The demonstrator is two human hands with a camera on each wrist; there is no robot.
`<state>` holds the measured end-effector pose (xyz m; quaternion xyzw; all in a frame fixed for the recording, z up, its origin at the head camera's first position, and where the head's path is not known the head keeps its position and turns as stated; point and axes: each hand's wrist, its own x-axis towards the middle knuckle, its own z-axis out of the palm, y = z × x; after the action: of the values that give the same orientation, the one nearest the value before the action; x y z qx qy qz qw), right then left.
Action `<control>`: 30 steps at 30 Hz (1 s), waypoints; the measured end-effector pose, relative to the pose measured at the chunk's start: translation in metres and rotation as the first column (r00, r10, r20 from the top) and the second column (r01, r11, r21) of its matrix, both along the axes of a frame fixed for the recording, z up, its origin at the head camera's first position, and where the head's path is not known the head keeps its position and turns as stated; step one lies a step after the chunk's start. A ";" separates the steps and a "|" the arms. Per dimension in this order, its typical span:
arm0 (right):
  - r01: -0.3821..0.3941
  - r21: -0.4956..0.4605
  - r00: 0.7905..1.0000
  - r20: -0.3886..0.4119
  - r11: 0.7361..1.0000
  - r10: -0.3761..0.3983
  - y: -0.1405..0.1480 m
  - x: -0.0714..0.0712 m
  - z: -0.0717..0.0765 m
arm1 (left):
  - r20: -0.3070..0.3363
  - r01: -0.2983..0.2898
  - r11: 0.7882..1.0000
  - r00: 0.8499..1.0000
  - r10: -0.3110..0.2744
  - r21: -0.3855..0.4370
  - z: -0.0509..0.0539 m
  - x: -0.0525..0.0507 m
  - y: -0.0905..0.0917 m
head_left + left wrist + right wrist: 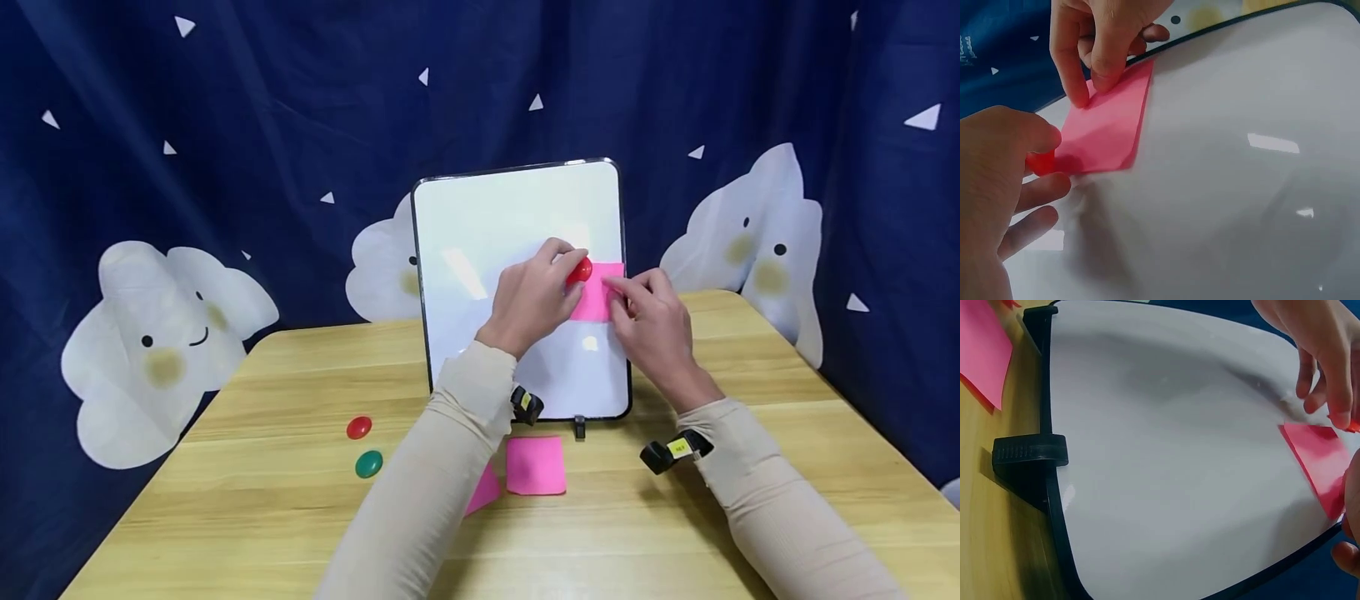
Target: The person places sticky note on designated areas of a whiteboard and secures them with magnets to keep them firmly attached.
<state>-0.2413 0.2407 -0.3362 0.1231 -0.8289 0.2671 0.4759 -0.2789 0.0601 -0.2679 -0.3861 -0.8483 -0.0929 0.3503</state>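
Two loose discs, one red (359, 427) and one green (369, 464), lie on the counter (217, 517). Rightward, the left hand (527, 297) pinches another red disc (581, 271) at the upper left corner of the pink note (594, 302) on the whiteboard (480, 217); set too near the edge, it might miss the paper. The right hand (656, 321) holds the note's right side, thumb and forefinger close; releasing early could let it slip, and pressing hard could tip the board.

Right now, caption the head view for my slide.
Left hand holding a round red disc, right hand touching square pink paper on a black-framed whiteboard.
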 end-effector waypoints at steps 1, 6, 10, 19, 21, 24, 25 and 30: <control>-0.004 0.004 1.000 -0.002 1.000 0.004 0.000 0.000 0.000 | -0.002 -0.002 1.000 1.000 0.002 -0.001 0.001 0.000 0.001; -0.002 0.011 1.000 -0.003 1.000 0.002 -0.001 0.000 0.001 | -0.007 -0.011 1.000 1.000 0.011 -0.013 0.003 -0.002 0.007; 0.005 0.010 1.000 0.002 1.000 -0.005 0.000 0.000 0.001 | -0.020 -0.018 0.999 1.000 0.017 -0.032 0.004 -0.003 0.009; -0.007 0.004 1.000 0.026 1.000 0.007 -0.001 0.000 -0.001 | -0.103 -0.037 0.996 0.994 0.029 -0.080 0.003 -0.006 0.011; -0.010 0.000 1.000 0.027 1.000 0.010 -0.002 0.000 0.000 | -0.104 -0.041 0.996 0.994 0.032 -0.081 0.003 -0.007 0.012; -0.013 -0.003 1.000 0.027 1.000 0.013 -0.002 0.000 0.001 | -0.089 -0.049 0.995 0.995 0.041 -0.085 0.003 -0.008 0.013; -0.012 -0.004 1.000 0.028 1.000 0.012 -0.002 0.000 0.001 | -0.084 -0.053 0.995 0.995 0.046 -0.088 0.003 -0.009 0.013; -0.008 -0.009 0.999 0.036 1.000 0.009 -0.002 0.000 -0.001 | -0.066 -0.068 0.993 0.996 0.062 -0.098 0.001 -0.009 0.015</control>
<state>-0.2411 0.2388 -0.3376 0.1198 -0.8355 0.2750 0.4604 -0.2876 0.0747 -0.2667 -0.3782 -0.8525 -0.0265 0.3600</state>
